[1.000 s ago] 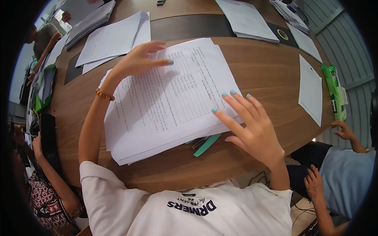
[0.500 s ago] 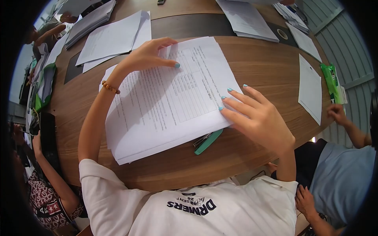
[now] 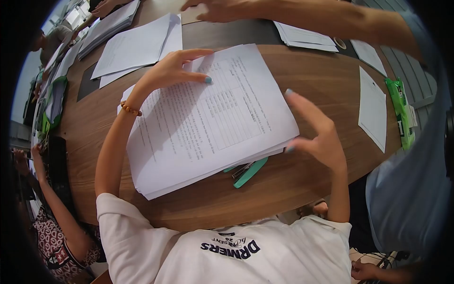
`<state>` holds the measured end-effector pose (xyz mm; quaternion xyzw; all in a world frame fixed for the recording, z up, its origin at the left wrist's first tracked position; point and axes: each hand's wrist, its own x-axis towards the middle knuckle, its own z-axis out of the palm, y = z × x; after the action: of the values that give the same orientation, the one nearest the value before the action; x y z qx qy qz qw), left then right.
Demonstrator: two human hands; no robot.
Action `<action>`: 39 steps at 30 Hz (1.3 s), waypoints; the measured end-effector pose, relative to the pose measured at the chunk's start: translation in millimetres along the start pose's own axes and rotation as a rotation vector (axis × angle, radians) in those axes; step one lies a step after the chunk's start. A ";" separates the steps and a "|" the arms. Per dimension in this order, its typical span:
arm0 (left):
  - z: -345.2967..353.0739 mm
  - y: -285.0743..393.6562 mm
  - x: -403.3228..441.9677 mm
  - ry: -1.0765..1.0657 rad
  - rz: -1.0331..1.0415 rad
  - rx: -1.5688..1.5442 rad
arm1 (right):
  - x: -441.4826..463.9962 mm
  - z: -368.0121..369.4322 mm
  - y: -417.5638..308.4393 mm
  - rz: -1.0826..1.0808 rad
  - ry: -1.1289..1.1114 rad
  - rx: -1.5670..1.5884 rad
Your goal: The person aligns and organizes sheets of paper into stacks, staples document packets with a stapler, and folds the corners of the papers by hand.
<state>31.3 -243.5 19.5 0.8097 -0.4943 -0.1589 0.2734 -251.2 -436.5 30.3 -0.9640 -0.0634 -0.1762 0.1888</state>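
Note:
A stack of printed sheets (image 3: 222, 118) with a table of text on its top page lies tilted on the table before me. My left hand (image 3: 175, 71) rests at the stack's far left edge, its thumb on the top page and its fingers apart. Just off the right edge, slightly blurred, is my right hand (image 3: 317, 130), open with thumb and fingers spread around the corner. Whether its thumb touches the paper I cannot tell. A green stapler (image 3: 250, 173) pokes out from under the near edge of the stack.
More paper stacks (image 3: 132, 47) lie at the far left, and others (image 3: 305, 37) at the far right. A single sheet (image 3: 372, 109) and a green packet (image 3: 401, 113) are on the right. A co-worker's arm (image 3: 302, 14) reaches across the far side. Another person sits at left.
My right hand has come off the top page and drawn back to the right, thumb and fingers parting. The co-worker at right has stretched an arm over the table. My left hand stays nearly still.

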 end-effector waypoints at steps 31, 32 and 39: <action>39.5 -3.2 -179.9 0.730 -0.416 -0.976 | 78.5 79.8 26.2 0.620 0.038 1.311; 38.1 -2.3 -180.0 0.718 -0.443 -0.984 | 79.9 80.1 26.5 0.595 0.045 1.285; 20.3 -63.9 -154.0 0.856 -0.398 -0.956 | 90.8 81.8 54.0 0.631 0.121 1.402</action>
<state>-4.8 -89.5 -37.1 0.6669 -0.0590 -0.0725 0.7392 -130.8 -449.6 -25.9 -0.5802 0.1281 -0.0851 0.7998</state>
